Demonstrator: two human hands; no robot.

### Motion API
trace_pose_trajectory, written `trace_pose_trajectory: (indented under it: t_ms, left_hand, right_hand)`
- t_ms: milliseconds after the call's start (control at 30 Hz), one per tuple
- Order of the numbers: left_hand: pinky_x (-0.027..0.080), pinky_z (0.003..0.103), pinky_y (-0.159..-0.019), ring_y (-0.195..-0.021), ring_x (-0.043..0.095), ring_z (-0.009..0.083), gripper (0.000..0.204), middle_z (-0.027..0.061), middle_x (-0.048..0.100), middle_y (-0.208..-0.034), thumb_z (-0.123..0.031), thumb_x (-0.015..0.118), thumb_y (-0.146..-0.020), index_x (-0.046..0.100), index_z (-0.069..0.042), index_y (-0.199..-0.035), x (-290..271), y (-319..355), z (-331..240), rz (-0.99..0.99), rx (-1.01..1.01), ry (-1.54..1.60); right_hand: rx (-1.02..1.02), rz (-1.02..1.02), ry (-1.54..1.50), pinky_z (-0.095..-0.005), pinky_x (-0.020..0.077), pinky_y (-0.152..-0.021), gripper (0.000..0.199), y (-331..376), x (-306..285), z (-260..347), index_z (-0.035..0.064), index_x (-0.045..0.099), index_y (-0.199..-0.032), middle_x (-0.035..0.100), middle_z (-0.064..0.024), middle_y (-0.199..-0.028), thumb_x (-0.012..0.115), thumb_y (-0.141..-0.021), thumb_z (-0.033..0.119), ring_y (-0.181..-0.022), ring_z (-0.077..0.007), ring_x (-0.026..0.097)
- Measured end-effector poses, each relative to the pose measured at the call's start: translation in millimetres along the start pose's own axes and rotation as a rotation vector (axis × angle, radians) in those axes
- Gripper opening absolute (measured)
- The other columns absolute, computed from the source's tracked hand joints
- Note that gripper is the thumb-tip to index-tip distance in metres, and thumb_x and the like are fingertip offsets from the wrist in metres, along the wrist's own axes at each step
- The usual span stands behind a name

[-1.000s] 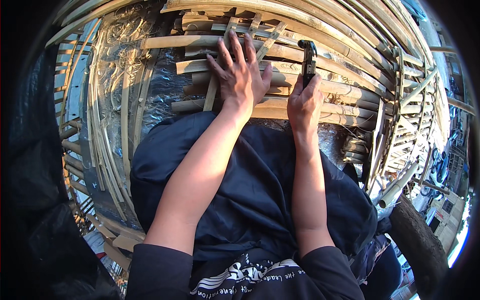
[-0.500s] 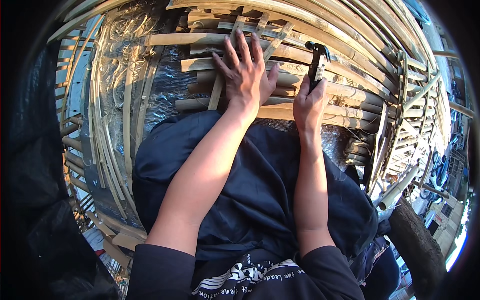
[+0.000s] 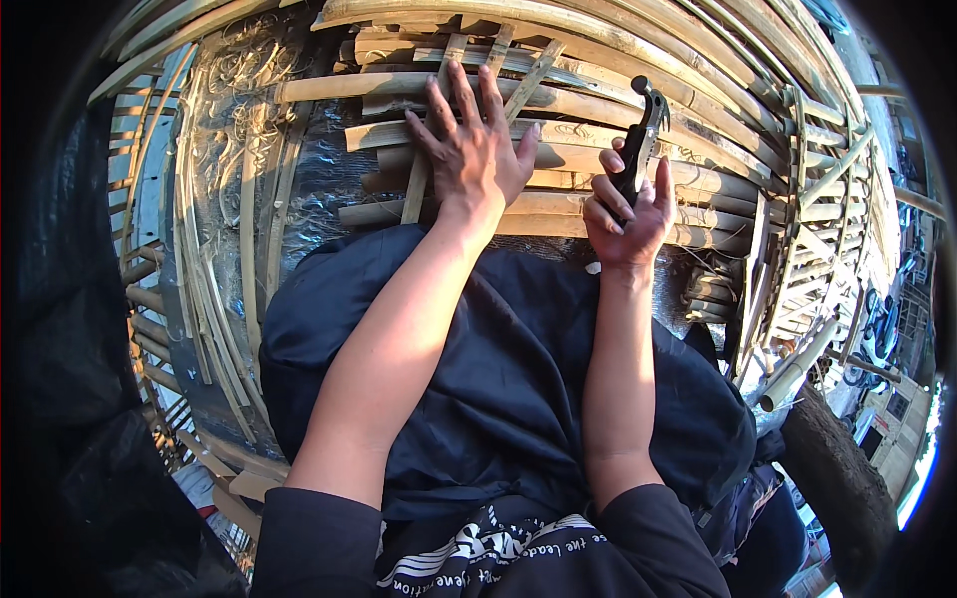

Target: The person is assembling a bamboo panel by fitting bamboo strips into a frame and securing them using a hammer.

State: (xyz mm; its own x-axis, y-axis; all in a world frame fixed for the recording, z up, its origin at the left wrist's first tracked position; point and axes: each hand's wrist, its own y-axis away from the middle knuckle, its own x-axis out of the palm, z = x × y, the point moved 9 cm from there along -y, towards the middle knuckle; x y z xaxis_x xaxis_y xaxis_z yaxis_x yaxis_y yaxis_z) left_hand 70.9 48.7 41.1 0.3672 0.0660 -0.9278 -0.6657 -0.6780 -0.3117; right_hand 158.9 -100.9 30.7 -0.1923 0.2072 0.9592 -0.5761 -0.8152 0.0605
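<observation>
My left hand (image 3: 474,159) lies spread over a panel of split bamboo slats (image 3: 578,157), its fingers apart and nothing in its grasp. Short thin bamboo strips (image 3: 531,82) cross the slats beside its fingertips. To the right, my right hand (image 3: 630,219) holds a claw hammer (image 3: 638,149) by its dark handle. That palm is turned upward, with the fingers curled loosely about the grip and the thumb out to the side. The hammer's head points away from me, above the slats and apart from them.
Long curved bamboo strips (image 3: 698,85) run along the far side. Loose strips (image 3: 204,289) and curled shavings (image 3: 244,110) lie at the left. A bamboo lattice (image 3: 822,199) stands at the right, near a thick log (image 3: 837,468). Dark cloth (image 3: 498,399) covers my lap.
My right hand has rolled over, palm up, and the hammer has turned with it. My left hand stays on the slats; the view has shifted slightly.
</observation>
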Motion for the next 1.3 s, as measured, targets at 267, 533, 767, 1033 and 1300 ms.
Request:
trace_pose_trajectory:
  t_ms: [267,533,767,1033,1300]
  left_hand:
    - [0.023,0.077,-0.114,-0.151,0.027,0.0507,0.088,0.0256,0.025,-0.167,-0.057,0.054,-0.095,0.028,-0.006,-0.162,3,1,2,-0.001,0.004,-0.030]
    - [0.022,0.077,-0.114,-0.151,0.026,0.0507,0.087,0.0254,0.026,-0.166,-0.057,0.053,-0.096,0.029,-0.006,-0.162,3,1,0,-0.004,0.008,-0.028]
    - [0.027,0.075,-0.113,-0.150,0.026,0.0495,0.088,0.0231,0.023,-0.167,-0.059,0.055,-0.094,0.031,-0.006,-0.161,2,1,1,-0.006,-0.007,-0.037]
    - [0.023,0.074,-0.116,-0.152,0.023,0.0476,0.088,0.0211,0.022,-0.169,-0.060,0.054,-0.094,0.032,-0.007,-0.161,0,1,1,0.017,-0.022,-0.031]
    - [0.023,0.075,-0.116,-0.153,0.022,0.0467,0.090,0.0211,0.019,-0.170,-0.060,0.054,-0.095,0.028,-0.007,-0.163,3,-1,2,0.037,-0.033,-0.030]
  right_hand:
    - [0.047,0.040,0.009,-0.0207,0.0339,-0.037,0.061,2,12,-14,-0.0042,0.047,-0.136,0.053,-0.0094,-0.100,0.038,-0.110,0.050,-0.051,-0.0060,0.038]
    - [0.062,0.120,-0.010,-0.0207,0.0345,-0.038,0.059,2,19,-15,-0.0023,0.047,-0.137,0.049,-0.0071,-0.094,0.037,-0.110,0.049,-0.051,-0.0058,0.038]
    - [-0.256,-0.445,1.102,-0.0263,0.0365,-0.045,0.030,4,-2,15,0.0024,0.057,-0.118,0.061,-0.0046,-0.077,0.055,-0.109,0.030,-0.052,-0.0091,0.046]
    - [-0.630,-0.538,2.024,-0.0513,0.0472,-0.062,0.022,9,32,21,-0.0040,0.059,-0.107,0.066,-0.0253,-0.078,0.061,-0.103,0.018,-0.070,-0.0464,0.064]
    - [-0.664,-0.459,2.125,-0.0535,0.0471,-0.059,0.018,8,41,13,-0.0010,0.057,-0.107,0.067,-0.0250,-0.076,0.062,-0.102,0.016,-0.068,-0.0475,0.065]
